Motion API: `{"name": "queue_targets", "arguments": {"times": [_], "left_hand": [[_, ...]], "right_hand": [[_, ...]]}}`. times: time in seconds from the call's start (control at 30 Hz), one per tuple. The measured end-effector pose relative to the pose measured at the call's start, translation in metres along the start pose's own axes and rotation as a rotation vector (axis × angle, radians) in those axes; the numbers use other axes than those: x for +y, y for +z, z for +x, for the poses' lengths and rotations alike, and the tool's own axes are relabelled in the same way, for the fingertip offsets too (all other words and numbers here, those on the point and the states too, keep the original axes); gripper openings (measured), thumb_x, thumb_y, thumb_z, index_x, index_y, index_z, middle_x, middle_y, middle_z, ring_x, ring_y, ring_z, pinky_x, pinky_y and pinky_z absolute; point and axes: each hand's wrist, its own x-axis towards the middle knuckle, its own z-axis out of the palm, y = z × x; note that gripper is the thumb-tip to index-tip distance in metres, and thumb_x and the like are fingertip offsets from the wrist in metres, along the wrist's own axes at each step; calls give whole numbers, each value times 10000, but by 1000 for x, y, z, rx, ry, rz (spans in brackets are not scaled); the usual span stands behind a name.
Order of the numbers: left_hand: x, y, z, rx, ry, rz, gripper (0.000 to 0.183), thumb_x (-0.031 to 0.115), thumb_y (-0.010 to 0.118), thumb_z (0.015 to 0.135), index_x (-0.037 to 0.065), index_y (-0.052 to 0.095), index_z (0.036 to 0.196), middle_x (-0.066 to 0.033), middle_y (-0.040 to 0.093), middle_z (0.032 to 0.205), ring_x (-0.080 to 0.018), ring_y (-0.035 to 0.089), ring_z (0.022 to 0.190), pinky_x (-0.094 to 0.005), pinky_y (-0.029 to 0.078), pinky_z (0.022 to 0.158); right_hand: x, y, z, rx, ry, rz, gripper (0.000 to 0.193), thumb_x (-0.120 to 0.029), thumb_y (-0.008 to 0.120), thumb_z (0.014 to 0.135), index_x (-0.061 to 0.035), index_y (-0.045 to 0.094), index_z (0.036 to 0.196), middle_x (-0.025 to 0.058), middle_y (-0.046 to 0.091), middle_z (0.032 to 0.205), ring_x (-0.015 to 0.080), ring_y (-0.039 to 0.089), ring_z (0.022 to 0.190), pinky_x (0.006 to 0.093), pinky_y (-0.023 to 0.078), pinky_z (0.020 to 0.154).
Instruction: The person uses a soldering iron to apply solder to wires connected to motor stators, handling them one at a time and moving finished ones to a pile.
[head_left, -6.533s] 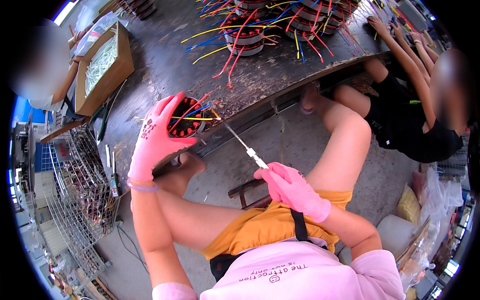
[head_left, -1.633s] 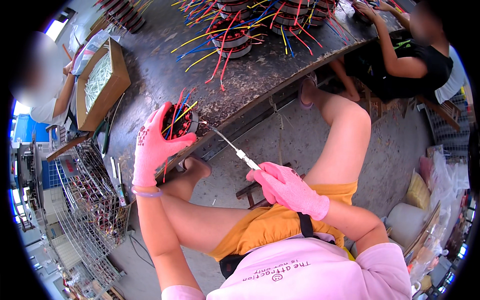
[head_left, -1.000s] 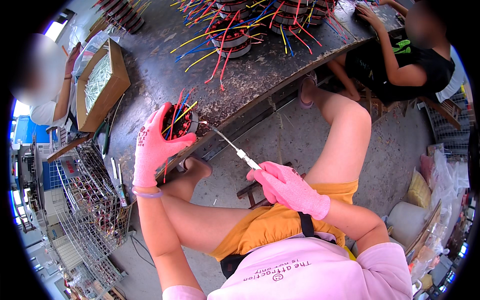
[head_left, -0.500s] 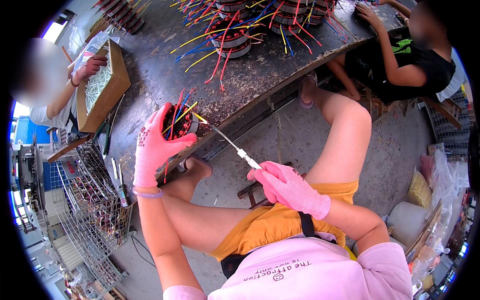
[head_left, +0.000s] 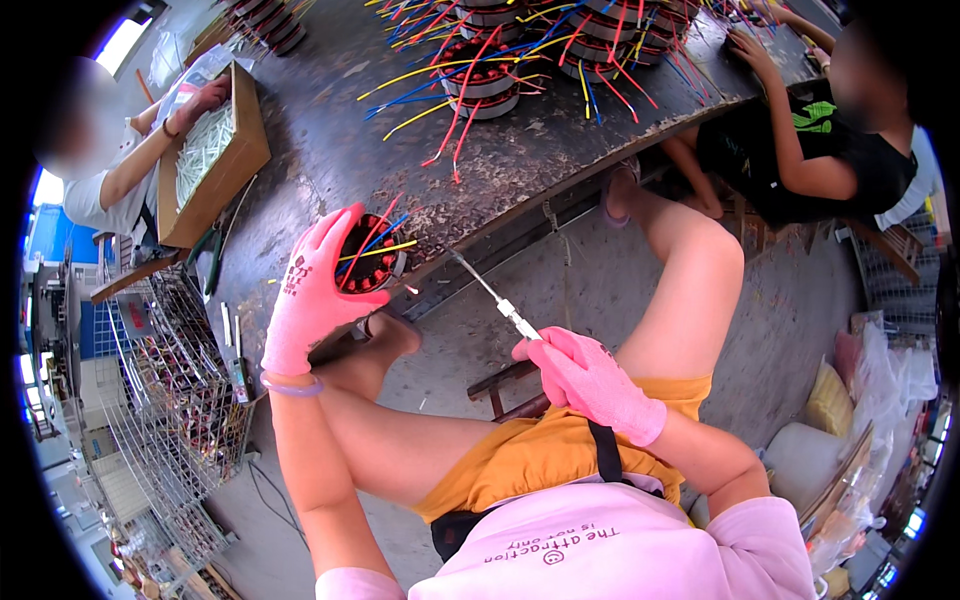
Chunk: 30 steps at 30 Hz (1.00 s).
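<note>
My left hand, in a pink glove, is closed round the side of a motor stator at the table's near edge. Red, blue and yellow lead wires stick out of the stator's red-and-black windings. Part of the stator is hidden behind my fingers. My right hand, also gloved in pink, grips a thin metal rod tool with a white collar. The rod's tip lies to the right of the stator, just off the table edge and apart from the wires.
Stacked stators with long coloured leads stand on the dark worn table. At left, a co-worker's gloved hand reaches into a cardboard box of white tubes. Another person sits at right. A wire rack stands below left.
My right hand and the rod tool have moved right and slightly down, so the tip has left the yellow wire. The stator's wires have shifted; my left hand still holds it.
</note>
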Motion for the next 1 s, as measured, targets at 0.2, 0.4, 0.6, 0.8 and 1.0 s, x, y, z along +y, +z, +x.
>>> {"name": "queue_targets", "arguments": {"times": [0.2, 0.4, 0.6, 0.8, 1.0], "left_hand": [[4, -1, 0, -36, -71, 0, 926, 166, 860, 556, 51, 488, 1396, -160, 505, 1393, -379, 489, 1260, -439, 398, 1078], [-7, -2, 0, -29, 99, 51, 943, 160, 859, 548, 97, 487, 1411, -153, 494, 1392, -398, 466, 1273, -461, 371, 1104], [1, -4, 2, -93, -29, 33, 953, 148, 855, 546, 119, 477, 1420, -142, 470, 1440, -402, 419, 1324, -468, 337, 1146], [-8, -1, 1, -49, 40, 65, 950, 138, 847, 535, 108, 487, 1414, -145, 467, 1430, -397, 426, 1316, -464, 346, 1136], [-1, -3, 1, -30, 8, 24, 915, 134, 843, 539, 84, 505, 1388, -147, 517, 1345, -378, 461, 1262, -458, 370, 1103]], "right_hand": [[-4, 0, 1, -7, 34, -16, 324, -289, 478, 1008, -1, 618, 1055, 20, 490, 638, 84, 460, 536, 266, 382, 528], [-4, 0, 2, -44, -56, -119, 266, -203, 438, 1013, -14, 613, 1080, 59, 525, 801, 115, 494, 560, 277, 400, 541], [-10, 2, 5, -49, -69, -188, 248, -169, 425, 1011, -19, 607, 1089, 81, 524, 863, 133, 503, 561, 287, 412, 548], [-7, 1, 5, -53, -77, -173, 243, -165, 429, 1010, -19, 609, 1084, 78, 527, 865, 133, 503, 558, 290, 412, 546], [-8, 4, 6, -14, -6, -23, 340, -313, 474, 1005, -29, 623, 1118, -7, 486, 610, 53, 387, 505, 234, 296, 479]]}}
